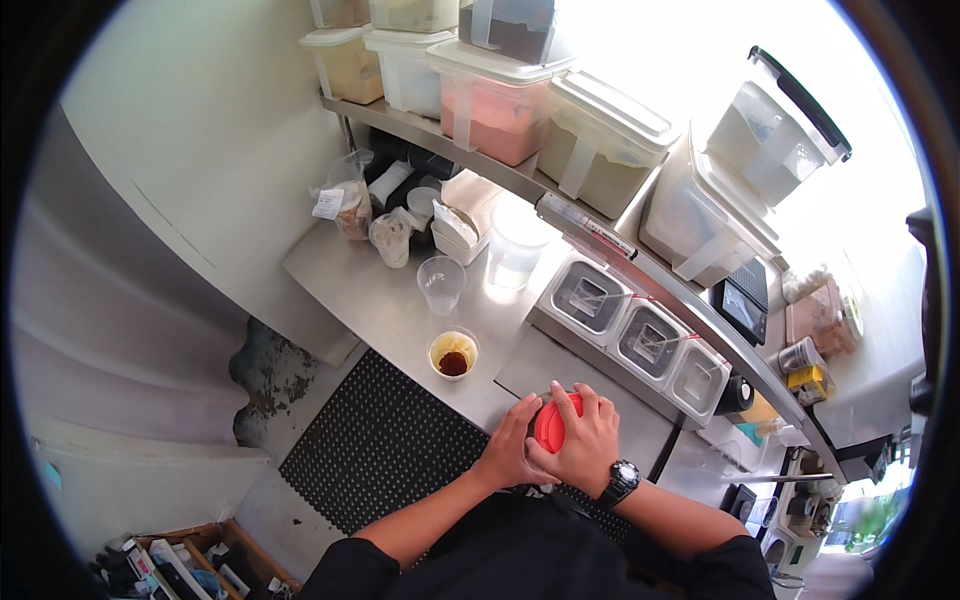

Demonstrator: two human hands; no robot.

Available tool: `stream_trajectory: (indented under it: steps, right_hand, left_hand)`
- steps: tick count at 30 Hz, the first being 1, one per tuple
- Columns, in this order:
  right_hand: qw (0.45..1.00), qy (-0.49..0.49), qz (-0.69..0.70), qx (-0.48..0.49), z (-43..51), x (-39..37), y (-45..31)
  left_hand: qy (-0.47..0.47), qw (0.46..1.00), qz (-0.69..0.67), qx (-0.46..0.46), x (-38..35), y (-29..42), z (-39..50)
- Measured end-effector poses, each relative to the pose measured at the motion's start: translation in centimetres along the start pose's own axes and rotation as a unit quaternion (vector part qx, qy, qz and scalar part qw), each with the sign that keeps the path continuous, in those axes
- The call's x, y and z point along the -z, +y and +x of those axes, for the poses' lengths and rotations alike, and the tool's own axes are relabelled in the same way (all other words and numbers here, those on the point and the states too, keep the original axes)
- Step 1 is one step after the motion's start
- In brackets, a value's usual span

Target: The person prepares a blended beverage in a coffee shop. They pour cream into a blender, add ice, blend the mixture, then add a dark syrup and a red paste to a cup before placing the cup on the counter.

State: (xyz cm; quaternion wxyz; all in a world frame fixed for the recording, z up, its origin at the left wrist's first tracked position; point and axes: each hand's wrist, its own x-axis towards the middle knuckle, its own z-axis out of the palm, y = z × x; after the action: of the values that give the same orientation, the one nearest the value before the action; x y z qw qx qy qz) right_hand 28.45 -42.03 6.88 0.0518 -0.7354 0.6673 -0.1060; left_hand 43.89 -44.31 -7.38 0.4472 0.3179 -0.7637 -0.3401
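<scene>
Close to my body, at the front edge of the steel counter [397, 330], both hands are around a container with a red lid [551, 424]. My left hand [511, 446] grips its side, while my right hand [589, 439], with a black watch at the wrist, lies over the lid. The container's body is mostly hidden by my fingers. Left of my hands stands a cup [453, 355] with dark brown stuff at the bottom and yellowish residue on its inner wall. Behind that cup is a clear plastic cup [442, 285].
Lidded steel pans [592, 296] sit in a row at the counter's back right. A shelf edge [420, 135] carrying plastic bins [491, 105] overhangs the counter. A large clear container [514, 247] and bagged goods [349, 206] stand at the back. A black rubber mat [375, 442] covers the floor below.
</scene>
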Motion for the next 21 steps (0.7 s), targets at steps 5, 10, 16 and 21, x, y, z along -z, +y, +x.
stream_trajectory:
  steps: [5, 10, 16, 21]
  right_hand:
    - [0.964, -0.155, -0.025, 0.214, 1.2, 3.3, 3.7]
    - [0.860, -0.130, -0.008, 0.494, 5.0, 2.2, 8.3]
    - [0.983, 0.002, 0.004, 0.183, -0.7, 0.6, 3.9]
    - [0.971, -0.077, -0.004, 0.225, 0.1, 2.0, 4.9]
  left_hand:
    - [-0.069, 0.997, -0.019, 0.008, 1.5, -0.2, 0.3]
    - [-0.041, 0.999, -0.023, -0.004, 0.3, -0.5, 0.0]
    - [-0.006, 1.000, 0.015, 0.020, -1.6, -0.2, -1.5]
    - [-0.028, 1.000, 0.013, 0.003, -0.9, -0.6, -0.9]
